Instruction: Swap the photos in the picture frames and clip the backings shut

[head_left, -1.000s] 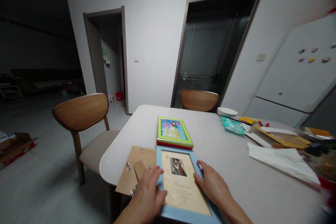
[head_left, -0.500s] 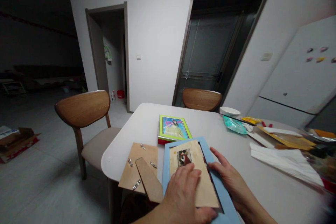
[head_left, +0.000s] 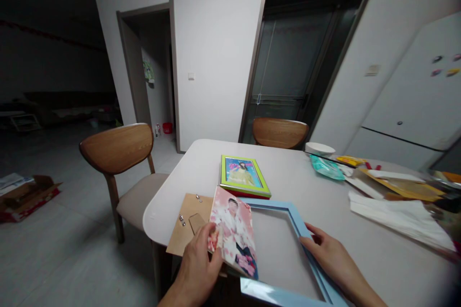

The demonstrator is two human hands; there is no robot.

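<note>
My left hand (head_left: 201,261) is closed on a pink-toned photo (head_left: 236,230), pinching its left side between thumb and fingers. The picture is tilted over the left side of a light blue picture frame (head_left: 297,220). Gripped along its right side by my right hand (head_left: 329,254), the frame lies on the table with the tabletop showing through its opening. A brown backing board (head_left: 178,237) with metal clips lies at the left, partly covered by the photo and my left hand. Beyond the photo sits a green-rimmed framed picture (head_left: 243,172) on top of something red.
The white table (head_left: 288,165) has a white bowl (head_left: 320,149), a teal packet (head_left: 327,168), white paper (head_left: 399,218) and a yellow-brown envelope (head_left: 414,189) on its right side. Wooden chairs stand at the left (head_left: 118,151) and far side (head_left: 280,133). A cardboard box (head_left: 30,196) is on the floor.
My left hand has lifted the photo out of the blue frame and moved it left, turning its pink side toward me. The frame's opening is now uncovered. My right hand stays on its right side.
</note>
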